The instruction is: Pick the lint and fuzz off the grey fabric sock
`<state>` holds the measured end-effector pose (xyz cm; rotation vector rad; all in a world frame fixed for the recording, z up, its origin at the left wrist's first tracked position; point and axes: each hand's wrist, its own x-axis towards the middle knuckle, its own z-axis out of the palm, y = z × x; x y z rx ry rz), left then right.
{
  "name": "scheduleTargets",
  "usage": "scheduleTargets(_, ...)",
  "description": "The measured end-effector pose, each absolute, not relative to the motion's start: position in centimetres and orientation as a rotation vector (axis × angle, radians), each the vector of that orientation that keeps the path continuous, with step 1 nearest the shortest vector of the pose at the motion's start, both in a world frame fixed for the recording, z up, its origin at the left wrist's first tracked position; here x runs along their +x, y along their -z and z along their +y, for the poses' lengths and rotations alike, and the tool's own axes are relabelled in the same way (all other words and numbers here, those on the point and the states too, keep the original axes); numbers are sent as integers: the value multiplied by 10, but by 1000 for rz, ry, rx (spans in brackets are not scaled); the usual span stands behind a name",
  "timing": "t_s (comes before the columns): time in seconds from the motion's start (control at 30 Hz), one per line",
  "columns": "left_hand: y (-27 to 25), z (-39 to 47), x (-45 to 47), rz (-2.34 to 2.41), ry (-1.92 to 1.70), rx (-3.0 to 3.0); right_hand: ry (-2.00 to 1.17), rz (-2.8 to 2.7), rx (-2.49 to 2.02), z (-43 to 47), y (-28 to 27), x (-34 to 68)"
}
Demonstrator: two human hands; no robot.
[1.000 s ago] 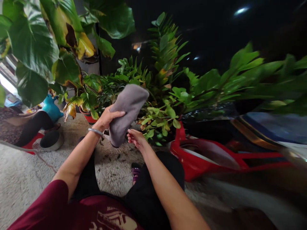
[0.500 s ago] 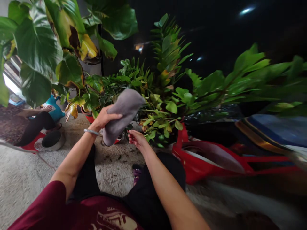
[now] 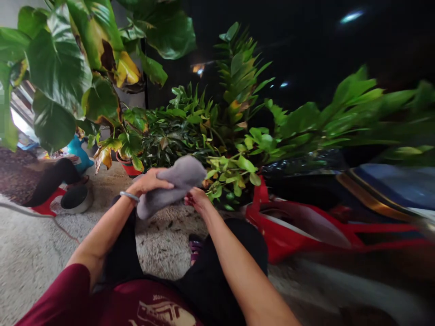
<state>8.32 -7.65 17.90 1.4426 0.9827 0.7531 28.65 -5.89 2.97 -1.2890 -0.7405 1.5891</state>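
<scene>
Grey cloth (image 3: 173, 183), folded into a soft bundle, sits between the person's two hands just in front of the knees. Left hand (image 3: 149, 181) lies over the near end of it, fingers curled down across the top in a firm hold, with a silver bangle (image 3: 129, 196) on the wrist just behind. Right hand (image 3: 197, 201) meets the cloth from underneath on its right side, fingers bent in against the fabric; whether they pinch it or only touch it cannot be told. Below the hands lies pale rough ground (image 3: 159, 244) strewn with small dark bits of leaf. Just beyond the right hand hang small light green leaves (image 3: 234, 174) of a potted plant, nearly touching the cloth's far end. Right of that hand stands a red vehicle body (image 3: 299, 231). Past the left hand sits a red pot (image 3: 127, 166), and well to the left a dark bowl (image 3: 76, 199). Farther off, big broad leaves (image 3: 57, 68) rise above the left hand.
</scene>
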Motion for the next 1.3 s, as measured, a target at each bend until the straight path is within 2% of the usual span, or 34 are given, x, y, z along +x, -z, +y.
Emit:
scheduleTargets(0.1, -209, -50, 96, 922, -1124, 1363, -1626, -685, -1287, -61, -36, 286)
scheduleTargets(0.2, -200, -38, 105, 969, -1268, 1372, -1639, -643, -1285, -62, -40, 285)
scheduleTargets(0.27, -174, -45, 100, 1077, -1134, 1458, -1633, -614, -1302, -62, -40, 284)
scheduleTargets(0.37, -135, -69, 82, 1193, -736, 1548, -1611, -575, -1339, -60, -36, 285)
scheduleTargets(0.47, -133, -85, 69, 1154, -610, 1494, -1606, -561, -1350, -60, -34, 285)
scheduleTargets(0.67, -204, -50, 88, 972, -1188, 1353, -1636, -598, -1304, -63, -40, 285)
scheduleTargets(0.77, -198, -41, 96, 1030, -1326, 1335, -1633, -601, -1292, -63, -43, 284)
scheduleTargets(0.83, -173, -50, 94, 1139, -1238, 1379, -1623, -594, -1296, -63, -42, 283)
scheduleTargets(0.93, -131, -78, 82, 1218, -866, 1451, -1595, -581, -1313, -60, -37, 283)
scheduleTargets(1.03, -125, -98, 71, 1134, -655, 1497, -1571, -571, -1336, -59, -33, 283)
scheduleTargets(1.2, -186, -75, 75, 996, -1015, 1363, -1597, -604, -1335, -61, -37, 283)
scheduleTargets(1.3, -197, -54, 82, 987, -1280, 1239, -1614, -622, -1318, -64, -43, 283)
